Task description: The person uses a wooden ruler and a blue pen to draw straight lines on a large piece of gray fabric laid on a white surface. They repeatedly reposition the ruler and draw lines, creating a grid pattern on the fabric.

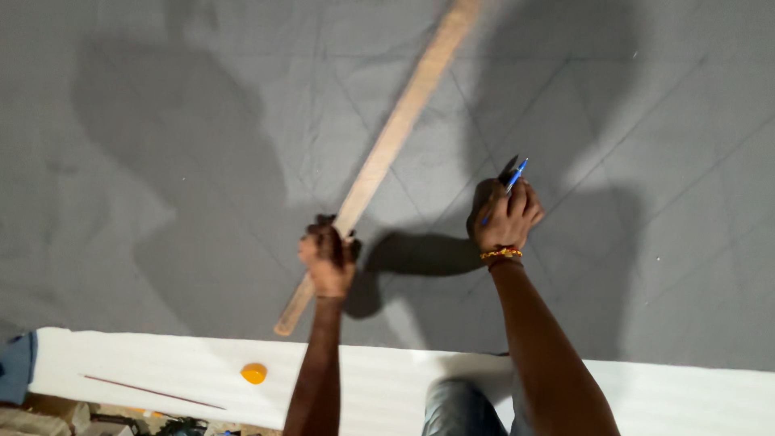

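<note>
A long wooden straightedge [391, 141] lies diagonally across a wide grey cloth [178, 145] marked with faint lines. My left hand [327, 258] grips the straightedge near its lower end and presses it to the cloth. My right hand [504, 216] is closed around a blue pen [513, 176] together with a small dark flat piece, a little to the right of the straightedge and just above the cloth. A red and yellow thread band circles my right wrist.
A white foam sheet [161, 367] borders the cloth's near edge. On it lie a small orange lump [253, 373] and a thin reddish stick [153, 391]. My knee in blue jeans [460, 408] rests on the sheet. Blue fabric [16, 367] sits at far left.
</note>
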Demonstrator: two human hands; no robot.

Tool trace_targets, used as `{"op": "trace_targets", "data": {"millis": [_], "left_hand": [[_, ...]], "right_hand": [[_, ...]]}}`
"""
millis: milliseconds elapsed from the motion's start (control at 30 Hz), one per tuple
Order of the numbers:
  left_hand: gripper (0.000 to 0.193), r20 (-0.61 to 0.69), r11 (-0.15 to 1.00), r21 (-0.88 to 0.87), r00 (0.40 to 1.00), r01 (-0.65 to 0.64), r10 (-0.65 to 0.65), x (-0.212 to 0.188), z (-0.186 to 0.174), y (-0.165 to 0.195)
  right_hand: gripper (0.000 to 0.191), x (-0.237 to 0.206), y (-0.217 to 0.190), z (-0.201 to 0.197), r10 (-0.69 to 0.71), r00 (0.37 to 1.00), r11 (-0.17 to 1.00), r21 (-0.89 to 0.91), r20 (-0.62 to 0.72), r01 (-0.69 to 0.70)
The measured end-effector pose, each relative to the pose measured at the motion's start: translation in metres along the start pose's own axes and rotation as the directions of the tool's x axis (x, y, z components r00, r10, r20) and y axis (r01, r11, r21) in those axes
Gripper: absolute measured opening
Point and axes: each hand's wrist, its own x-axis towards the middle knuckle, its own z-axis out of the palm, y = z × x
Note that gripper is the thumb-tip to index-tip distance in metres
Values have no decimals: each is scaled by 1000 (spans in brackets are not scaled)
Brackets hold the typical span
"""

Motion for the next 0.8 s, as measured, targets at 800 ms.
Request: {"op": "trace_targets", "data": {"millis": [800], "left_hand": [[65, 120, 982, 135, 981, 135, -152, -6, -42, -43]], "right_hand": [[39, 2, -1, -5, -9, 999, 1000, 4, 44, 9]]}}
